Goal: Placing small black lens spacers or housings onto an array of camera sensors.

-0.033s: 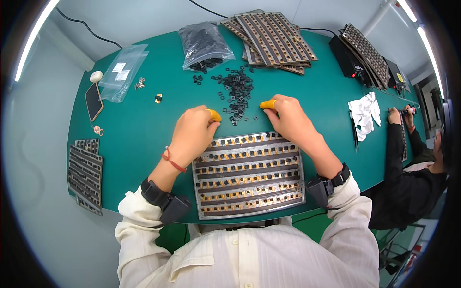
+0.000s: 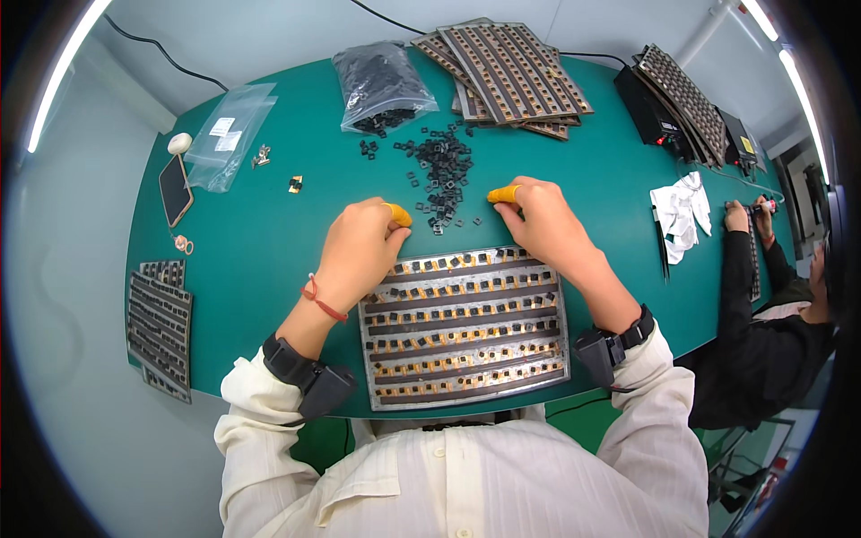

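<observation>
My left hand (image 2: 359,242) hovers over or rests at the far left corner of the tray, its fingers curled and a yellow cot on one fingertip. My right hand (image 2: 549,224), with a matching yellow cot, curls in the same way by the far right corner. What either hand holds, if anything, is hidden. Between and beyond them lies a loose pile of small black square plastic parts (image 2: 446,170). In front of me the flat tray (image 2: 462,345) carries several rows of small black pieces on gold-coloured strips.
Beyond the pile stand a bag of black parts (image 2: 377,85) and stacked trays (image 2: 516,72). More trays (image 2: 160,327), a phone (image 2: 176,189) and an empty clear bag (image 2: 235,130) lie left. Rightward are crumpled white cloth (image 2: 680,211), tweezers (image 2: 662,247) and a co-worker (image 2: 762,332).
Both hands have shifted very slightly apart. The tray and the loose parts look the same.
</observation>
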`<state>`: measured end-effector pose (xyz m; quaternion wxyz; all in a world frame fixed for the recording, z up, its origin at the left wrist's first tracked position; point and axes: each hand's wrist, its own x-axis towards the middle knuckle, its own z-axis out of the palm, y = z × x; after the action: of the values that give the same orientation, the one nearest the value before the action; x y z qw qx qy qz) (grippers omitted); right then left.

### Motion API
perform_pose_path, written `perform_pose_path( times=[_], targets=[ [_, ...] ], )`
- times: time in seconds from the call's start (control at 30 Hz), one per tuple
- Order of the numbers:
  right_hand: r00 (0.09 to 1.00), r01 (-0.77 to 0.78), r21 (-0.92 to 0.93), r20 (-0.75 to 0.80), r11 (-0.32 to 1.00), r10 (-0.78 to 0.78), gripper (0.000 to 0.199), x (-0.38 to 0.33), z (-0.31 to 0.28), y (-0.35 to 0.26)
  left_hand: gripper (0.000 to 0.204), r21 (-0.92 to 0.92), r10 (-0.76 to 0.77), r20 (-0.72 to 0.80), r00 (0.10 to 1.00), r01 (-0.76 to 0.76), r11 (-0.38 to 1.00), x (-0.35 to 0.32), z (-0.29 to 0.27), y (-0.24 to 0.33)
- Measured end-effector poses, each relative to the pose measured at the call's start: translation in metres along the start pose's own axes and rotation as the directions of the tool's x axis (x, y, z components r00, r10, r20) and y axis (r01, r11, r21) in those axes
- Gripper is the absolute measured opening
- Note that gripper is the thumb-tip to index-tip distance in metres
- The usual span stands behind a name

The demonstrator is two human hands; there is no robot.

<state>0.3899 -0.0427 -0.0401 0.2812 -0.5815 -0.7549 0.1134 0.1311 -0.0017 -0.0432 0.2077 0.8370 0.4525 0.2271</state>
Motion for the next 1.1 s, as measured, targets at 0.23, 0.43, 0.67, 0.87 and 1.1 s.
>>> perform_pose_path(
  times=[0.23, 0.43, 0.67, 0.87, 1.1],
  targets=[
    [0.944, -0.301, 0.195, 0.201, 0.933, 0.263, 0.018, -0.001, -0.002, -0.019, 0.015, 0.018, -0.115, 0.079, 0.990, 0.114, 0.993, 0.003, -0.006, 0.006],
    [0.973, -0.213, 0.173, 0.129, 0.962, 0.192, 0.016, 0.001, 0.012, -0.019, 0.015, 0.020, -0.056, 0.098, 0.994, 0.054, 0.998, -0.009, -0.016, 0.015],
    [0.982, 0.039, 0.038, 0.185, 0.999, -0.045, 0.013, 0.009, 0.005, -0.007, 0.013, -0.195, 0.244, 0.261, 0.934, -0.196, 0.961, -0.058, -0.015, 0.046],
    [0.988, 0.064, 0.061, 0.135, 0.996, -0.072, 0.015, -0.004, 0.009, -0.009, 0.012, -0.129, 0.302, 0.273, 0.914, -0.276, 0.952, -0.077, 0.001, 0.058],
    [0.967, -0.045, 0.128, 0.255, 0.991, 0.011, 0.016, -0.059, -0.034, -0.053, 0.013, -0.044, 0.352, 0.209, 0.912, -0.351, 0.935, -0.085, 0.011, 0.059]
  ],
)
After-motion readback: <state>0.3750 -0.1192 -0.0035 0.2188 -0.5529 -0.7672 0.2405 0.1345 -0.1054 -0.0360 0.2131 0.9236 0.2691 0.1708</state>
